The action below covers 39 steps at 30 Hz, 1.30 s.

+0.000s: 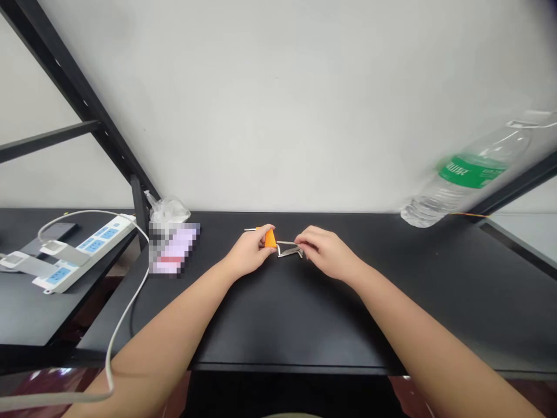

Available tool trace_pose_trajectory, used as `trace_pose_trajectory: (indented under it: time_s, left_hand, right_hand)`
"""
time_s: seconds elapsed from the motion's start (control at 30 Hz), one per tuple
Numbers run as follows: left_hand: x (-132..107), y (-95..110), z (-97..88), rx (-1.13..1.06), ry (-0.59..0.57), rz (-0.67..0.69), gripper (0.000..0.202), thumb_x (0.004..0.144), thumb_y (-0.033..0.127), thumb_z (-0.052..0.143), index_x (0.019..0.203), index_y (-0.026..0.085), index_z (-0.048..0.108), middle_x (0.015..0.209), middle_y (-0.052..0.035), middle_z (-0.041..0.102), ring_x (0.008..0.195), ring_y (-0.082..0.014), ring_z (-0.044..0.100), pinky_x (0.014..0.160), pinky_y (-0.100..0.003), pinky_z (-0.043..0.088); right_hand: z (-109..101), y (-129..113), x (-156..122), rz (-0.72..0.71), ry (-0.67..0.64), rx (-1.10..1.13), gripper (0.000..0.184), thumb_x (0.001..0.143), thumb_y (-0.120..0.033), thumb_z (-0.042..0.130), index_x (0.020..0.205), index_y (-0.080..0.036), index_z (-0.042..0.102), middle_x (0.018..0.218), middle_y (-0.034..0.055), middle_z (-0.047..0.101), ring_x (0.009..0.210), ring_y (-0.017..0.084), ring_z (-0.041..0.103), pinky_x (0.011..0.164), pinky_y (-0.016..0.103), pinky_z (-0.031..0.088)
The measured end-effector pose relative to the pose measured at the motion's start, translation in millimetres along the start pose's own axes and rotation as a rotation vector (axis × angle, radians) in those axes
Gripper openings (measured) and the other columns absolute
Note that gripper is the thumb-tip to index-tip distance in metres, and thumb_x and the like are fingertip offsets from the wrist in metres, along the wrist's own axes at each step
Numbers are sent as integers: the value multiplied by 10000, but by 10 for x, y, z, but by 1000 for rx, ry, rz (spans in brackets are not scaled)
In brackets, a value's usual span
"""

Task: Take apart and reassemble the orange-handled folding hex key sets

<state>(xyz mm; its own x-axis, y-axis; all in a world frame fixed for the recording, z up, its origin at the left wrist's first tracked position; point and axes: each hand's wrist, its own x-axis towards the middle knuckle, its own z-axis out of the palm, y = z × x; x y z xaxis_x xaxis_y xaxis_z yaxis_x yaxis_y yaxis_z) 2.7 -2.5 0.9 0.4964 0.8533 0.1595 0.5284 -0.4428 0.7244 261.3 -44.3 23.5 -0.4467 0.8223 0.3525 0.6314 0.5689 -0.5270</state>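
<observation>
My left hand is closed around a small orange holder near the back of the black table. Several thin L-shaped metal keys stick out of the holder toward the right. My right hand pinches the ends of those keys with its fingertips. One metal key tip pokes out to the left behind my left hand. Both forearms rest over the tabletop.
A clear water bottle with a green label stands at the back right. A crumpled plastic bag and a blurred pink packet lie at the back left. A white power strip with a grey cable sits on the neighbouring table.
</observation>
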Motion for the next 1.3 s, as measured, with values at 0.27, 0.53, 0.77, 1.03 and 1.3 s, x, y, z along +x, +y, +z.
trace_pose_trajectory:
  time_s: [0.27,0.53,0.77,1.03,1.3]
  left_hand:
    - [-7,-13,7,27,-55,16,511,906,268,637,1406,242,539,820,18,664,734,-155,631,738,-281,498]
    - [-20,-26,-28,33,-95,58,541,885,260,668,1414,249,552,938,-8,702,823,-175,661,812,-307,514]
    - [-41,32,-62,70,-18,118,508,903,255,646,1400,239,542,1008,-15,709,860,-168,662,863,-312,509]
    - [-51,77,-26,81,-89,85,499,884,306,670,1368,235,572,914,-13,697,768,-176,632,764,-313,507]
    - [-38,230,-6,178,-115,227,155,846,267,661,988,218,623,915,-25,675,838,-197,622,759,-300,472]
  right_hand:
    - [-24,24,-1,-20,-41,34,210,1007,-196,490,1015,-229,697,1009,58,659,848,177,626,769,331,505]
    - [-10,54,4,126,-79,248,198,988,-285,533,992,-227,722,981,58,668,732,160,630,704,325,522]
    - [100,70,18,486,-107,522,268,957,-436,595,1013,-197,702,708,17,633,592,159,587,577,304,513]
    - [121,-130,27,-10,6,75,225,996,-202,502,1032,-240,721,1040,71,666,892,195,640,828,355,513]
    - [366,-118,45,212,-126,516,256,869,-76,515,1070,-219,586,979,26,644,810,157,659,761,330,554]
